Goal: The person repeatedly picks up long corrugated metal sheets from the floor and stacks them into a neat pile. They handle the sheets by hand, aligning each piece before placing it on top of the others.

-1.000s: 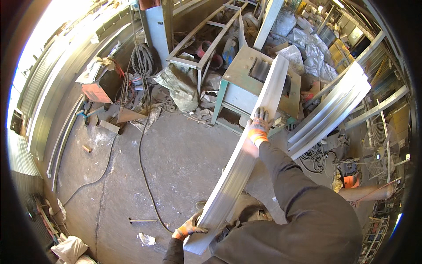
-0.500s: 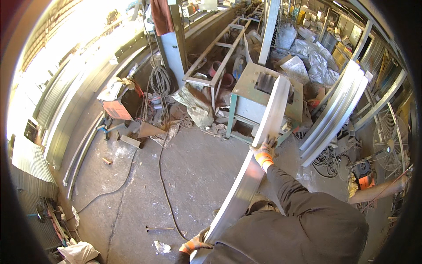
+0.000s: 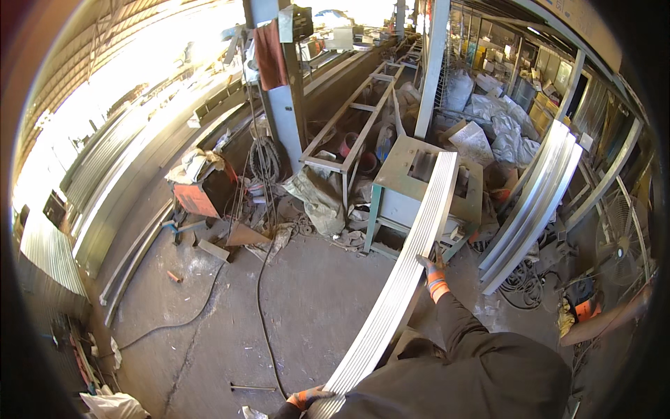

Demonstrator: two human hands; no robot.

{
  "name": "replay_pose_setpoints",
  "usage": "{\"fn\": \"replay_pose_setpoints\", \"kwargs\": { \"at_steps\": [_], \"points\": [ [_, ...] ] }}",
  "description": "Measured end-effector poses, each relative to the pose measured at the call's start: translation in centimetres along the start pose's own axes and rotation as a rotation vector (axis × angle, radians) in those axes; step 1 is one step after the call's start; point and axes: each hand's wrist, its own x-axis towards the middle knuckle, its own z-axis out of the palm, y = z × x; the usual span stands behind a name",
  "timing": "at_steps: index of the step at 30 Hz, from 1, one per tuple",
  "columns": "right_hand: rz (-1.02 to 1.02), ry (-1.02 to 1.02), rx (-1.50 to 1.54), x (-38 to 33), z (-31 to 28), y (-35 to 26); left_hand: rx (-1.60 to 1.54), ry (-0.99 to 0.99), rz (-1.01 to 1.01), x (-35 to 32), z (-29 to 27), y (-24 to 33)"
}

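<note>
A long silvery metal profile (image 3: 399, 297) with grooves along its face slants across the middle, from the lower edge up to a metal work stand. Its far end rests on or just over the stand (image 3: 394, 174); I cannot tell whether they touch. Halfway along, my right hand (image 3: 434, 271), in a grey and orange glove, grips the profile's right edge. Near the lower edge my left hand (image 3: 311, 397), gloved alike, is closed on its left edge. My body hides part of the near end.
Several bent silvery profiles (image 3: 527, 209) lean right of the stand, near a fan (image 3: 618, 244). A dark cable (image 3: 262, 300) runs over the floor, and a thin bar (image 3: 252, 387) lies there. An orange box (image 3: 199, 199) and a post (image 3: 283, 112) stand left of a metal frame (image 3: 356, 129).
The profile has turned in my hands: a smooth, shiny side showed before, and the grooved face shows now. My view has tilted up a little.
</note>
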Motion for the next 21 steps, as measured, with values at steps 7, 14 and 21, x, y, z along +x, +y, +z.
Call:
{"fn": "replay_pose_setpoints", "kwargs": {
  "at_steps": [7, 14, 21],
  "points": [
    [-0.290, 0.094, -1.196, 12.5, 3.6, -5.2, 0.518, 0.062, 0.392, 4.5, 4.3, 15.0],
    [-0.155, 0.003, -1.564, 39.5, 9.9, -8.8, 0.242, 0.136, 0.376, 23.0, 9.5, 35.4],
    [-0.341, 0.102, -1.699, 73.9, 3.3, -5.8, 0.304, 0.029, 0.638, 48.2, 14.8, 55.1]
  ]
}}
